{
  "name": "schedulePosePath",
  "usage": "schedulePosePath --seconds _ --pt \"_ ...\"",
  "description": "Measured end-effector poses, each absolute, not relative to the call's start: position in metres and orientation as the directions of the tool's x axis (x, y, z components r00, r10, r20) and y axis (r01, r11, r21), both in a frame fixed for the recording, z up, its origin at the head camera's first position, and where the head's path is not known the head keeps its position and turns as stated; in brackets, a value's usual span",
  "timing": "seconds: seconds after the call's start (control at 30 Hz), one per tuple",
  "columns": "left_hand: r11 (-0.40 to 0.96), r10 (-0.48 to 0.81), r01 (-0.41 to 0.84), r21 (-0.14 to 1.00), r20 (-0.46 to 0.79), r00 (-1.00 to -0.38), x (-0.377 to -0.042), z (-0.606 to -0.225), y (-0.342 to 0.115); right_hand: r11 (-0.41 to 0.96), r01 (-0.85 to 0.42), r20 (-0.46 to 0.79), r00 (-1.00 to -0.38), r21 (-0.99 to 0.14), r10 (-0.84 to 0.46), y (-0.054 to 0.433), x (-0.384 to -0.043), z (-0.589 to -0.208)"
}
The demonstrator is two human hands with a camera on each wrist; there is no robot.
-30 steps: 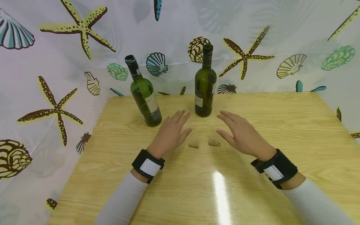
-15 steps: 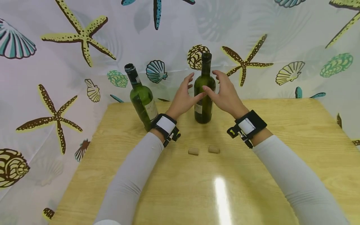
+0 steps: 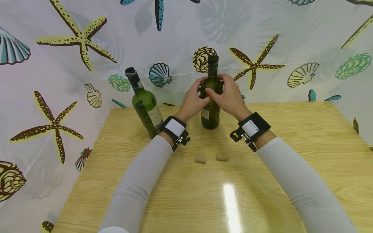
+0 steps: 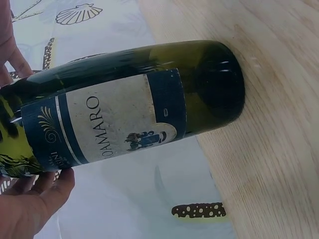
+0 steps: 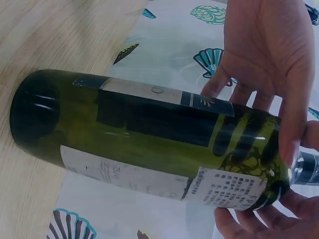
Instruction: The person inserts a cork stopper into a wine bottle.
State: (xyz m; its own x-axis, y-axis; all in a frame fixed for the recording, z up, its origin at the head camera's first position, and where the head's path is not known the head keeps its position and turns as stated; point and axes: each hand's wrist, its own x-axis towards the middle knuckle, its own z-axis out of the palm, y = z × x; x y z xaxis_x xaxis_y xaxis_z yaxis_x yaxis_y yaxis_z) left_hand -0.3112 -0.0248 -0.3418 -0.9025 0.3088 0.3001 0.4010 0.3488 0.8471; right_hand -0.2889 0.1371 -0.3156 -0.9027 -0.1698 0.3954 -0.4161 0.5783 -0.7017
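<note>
A dark green wine bottle stands upright near the back of the table, its mouth uncovered. My left hand grips its left shoulder, while my right hand grips the right shoulder, with its thumb across the front. Part of the left hand's fingers is hidden behind the glass. In the left wrist view, the bottle shows a white and blue label, and left fingers touch the glass below it. The right wrist view shows the bottle's back labels and right fingers under its shoulder.
A second green wine bottle with a pale label stands to the left, beside the left wrist. Two corks, one on the left and one on the right, lie in front. A shell-patterned cloth hangs behind.
Both hands have moved forward and up from above the corks to the right-hand bottle, and their open fingers have closed around its shoulder. Bottles and corks have stayed in place.
</note>
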Motion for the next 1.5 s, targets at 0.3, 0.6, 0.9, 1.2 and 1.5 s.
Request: schedulePosePath --seconds 0.3,0.6,0.9,1.2,1.5 --pt "0.415 0.305 0.473 0.777 0.371 -0.877 -0.29 -0.348 -0.026 0.535 -0.392 0.291 -0.919 -0.749 -0.266 0.146 -0.281 -0.313" --pt "0.428 0.307 0.504 0.75 0.404 -0.862 -0.26 -0.34 -0.04 0.315 -0.367 0.21 -0.875 -0.875 -0.436 0.157 -0.273 -0.31" --pt "0.323 0.403 0.541 0.776 0.405 -0.821 -0.248 -0.343 -0.041 0.264 -0.36 0.177 -0.828 -0.895 -0.532 0.163 -0.262 -0.308" --pt "0.31 0.413 0.53 0.79 0.39 -0.823 -0.223 -0.341 -0.038 0.303 -0.401 0.171 -0.801 -0.865 -0.574 0.176 -0.238 -0.306" --pt "0.346 0.384 0.559 0.754 0.429 -0.817 -0.2 -0.348 -0.041 0.457 -0.415 -0.062 -0.684 -0.786 -0.727 0.197 -0.214 -0.336"
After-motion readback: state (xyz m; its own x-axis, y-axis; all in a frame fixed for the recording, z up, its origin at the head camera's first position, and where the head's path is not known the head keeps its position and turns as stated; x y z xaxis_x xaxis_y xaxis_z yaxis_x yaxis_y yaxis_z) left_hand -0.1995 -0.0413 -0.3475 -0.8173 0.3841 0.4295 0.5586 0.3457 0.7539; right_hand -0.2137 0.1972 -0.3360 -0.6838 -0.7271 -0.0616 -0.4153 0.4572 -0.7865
